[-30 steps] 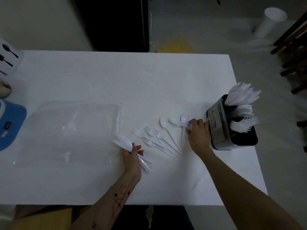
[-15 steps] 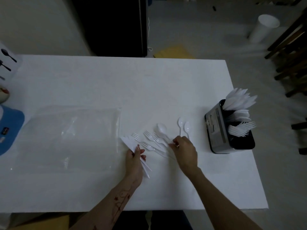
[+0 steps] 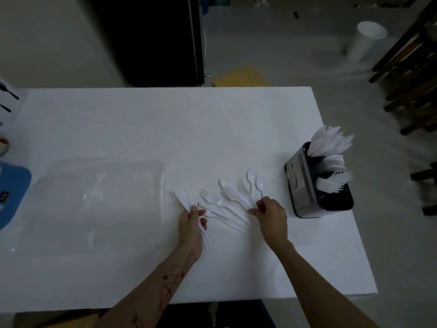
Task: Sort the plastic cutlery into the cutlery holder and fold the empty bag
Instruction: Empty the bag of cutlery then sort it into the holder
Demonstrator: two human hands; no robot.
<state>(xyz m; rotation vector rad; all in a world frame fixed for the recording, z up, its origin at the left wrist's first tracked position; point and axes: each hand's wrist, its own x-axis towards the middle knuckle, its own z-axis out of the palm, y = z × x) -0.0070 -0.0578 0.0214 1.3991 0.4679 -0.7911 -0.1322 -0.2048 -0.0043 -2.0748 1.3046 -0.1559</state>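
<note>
A white worktop (image 3: 142, 129) was seen from above, with both hands low over its near middle. The left hand (image 3: 191, 223) was curled round a small bundle of white plastic knives (image 3: 183, 197), whose blades fanned out up and to the left past the fingers while the handles trailed behind the palm. The right hand (image 3: 272, 216) was closed in a pinch on the handles of loose cutlery — exactly which pieces were held could not be told. Between the two hands, several forks (image 3: 208, 195) and spoons (image 3: 251, 177) were spread flat on the worktop, heads pointing away from the person. The clear plastic bag (image 3: 94, 200) was lying flat and unfolded to the left of the knives, just beside the left hand. The black cutlery holder (image 3: 307, 185) was standing upright near the worktop's right edge, just right of the right hand but apart from it — already filled with knives at the back, spoons in the middle and forks nearest. A blue object (image 3: 14, 190) was partly visible at the far left edge.
</note>
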